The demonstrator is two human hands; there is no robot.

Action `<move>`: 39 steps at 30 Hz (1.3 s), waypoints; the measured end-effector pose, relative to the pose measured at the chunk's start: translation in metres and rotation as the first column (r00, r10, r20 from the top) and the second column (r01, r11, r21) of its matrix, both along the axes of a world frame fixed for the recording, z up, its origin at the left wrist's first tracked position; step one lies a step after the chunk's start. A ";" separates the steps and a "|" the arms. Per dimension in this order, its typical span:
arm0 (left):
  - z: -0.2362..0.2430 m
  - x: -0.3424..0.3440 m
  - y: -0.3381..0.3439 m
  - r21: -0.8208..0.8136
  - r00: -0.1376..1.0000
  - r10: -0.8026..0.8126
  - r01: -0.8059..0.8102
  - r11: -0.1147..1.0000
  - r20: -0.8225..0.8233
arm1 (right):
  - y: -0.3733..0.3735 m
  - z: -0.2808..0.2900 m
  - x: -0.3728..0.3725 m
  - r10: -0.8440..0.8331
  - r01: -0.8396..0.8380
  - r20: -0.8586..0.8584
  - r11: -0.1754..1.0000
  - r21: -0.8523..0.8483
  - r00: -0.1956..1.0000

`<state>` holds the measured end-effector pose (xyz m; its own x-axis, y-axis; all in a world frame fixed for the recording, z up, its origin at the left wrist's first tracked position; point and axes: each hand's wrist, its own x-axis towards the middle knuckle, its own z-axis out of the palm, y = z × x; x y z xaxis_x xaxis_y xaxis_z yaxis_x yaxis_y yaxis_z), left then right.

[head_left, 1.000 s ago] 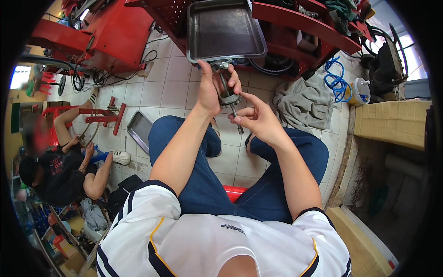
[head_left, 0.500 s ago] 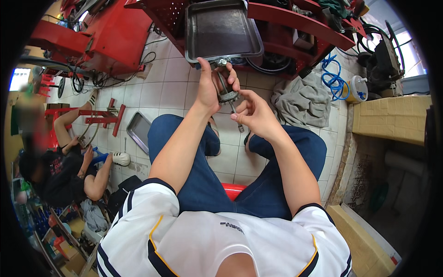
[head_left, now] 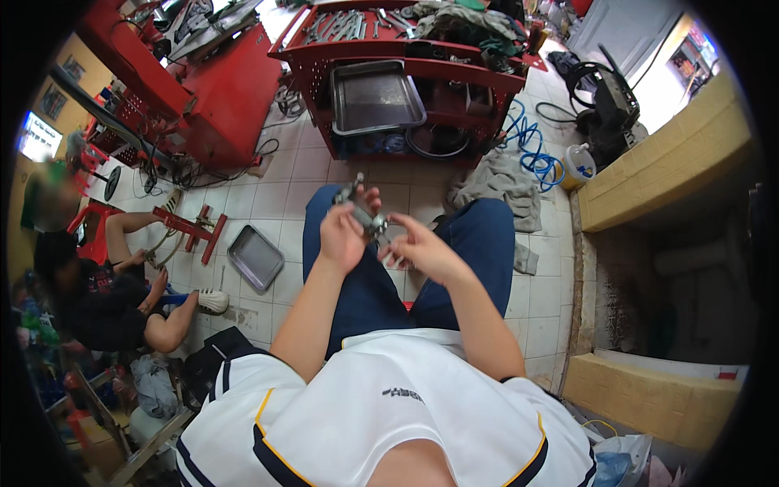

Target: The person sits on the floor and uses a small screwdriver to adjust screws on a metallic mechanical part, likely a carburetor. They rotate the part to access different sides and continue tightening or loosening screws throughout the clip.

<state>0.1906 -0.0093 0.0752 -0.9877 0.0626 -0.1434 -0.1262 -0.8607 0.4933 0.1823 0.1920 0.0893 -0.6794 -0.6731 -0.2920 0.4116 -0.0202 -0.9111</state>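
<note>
My left hand (head_left: 344, 237) is wrapped round a greasy grey metal machine part (head_left: 369, 217), long and narrow with a bolt-like end sticking up. The part is tilted above my knees. At its lower end is my right hand (head_left: 428, 250), with its index finger bent against the part and the other fingers curled beneath. A thin rod end seems to lie among those fingers, but blur hides the exact grip.
Ahead stands a red tool cart (head_left: 454, 69) with wrenches (head_left: 337, 26) and a metal tray (head_left: 377, 97). A second tray (head_left: 256, 258) lies on the tiles. Right are a grey cloth (head_left: 499, 191) and blue hose (head_left: 531, 150). Another person (head_left: 105, 284) sits at left.
The view has tilted up, showing the cart's top. My hands have drawn the metal part nearer, over my lap, and my right hand has shifted about its lower end.
</note>
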 end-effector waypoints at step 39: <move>-0.029 0.068 -0.031 -0.049 0.959 0.275 -0.272 0.961 0.067 | -0.065 -0.027 0.099 -0.359 0.372 -0.136 0.925 0.081 0.923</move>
<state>0.2586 -0.0407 0.0459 -0.9531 -0.2158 -0.2124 0.0750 -0.8479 0.5249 0.2818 0.1266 0.0626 -0.9058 -0.3416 -0.2507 0.2846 -0.0521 -0.9572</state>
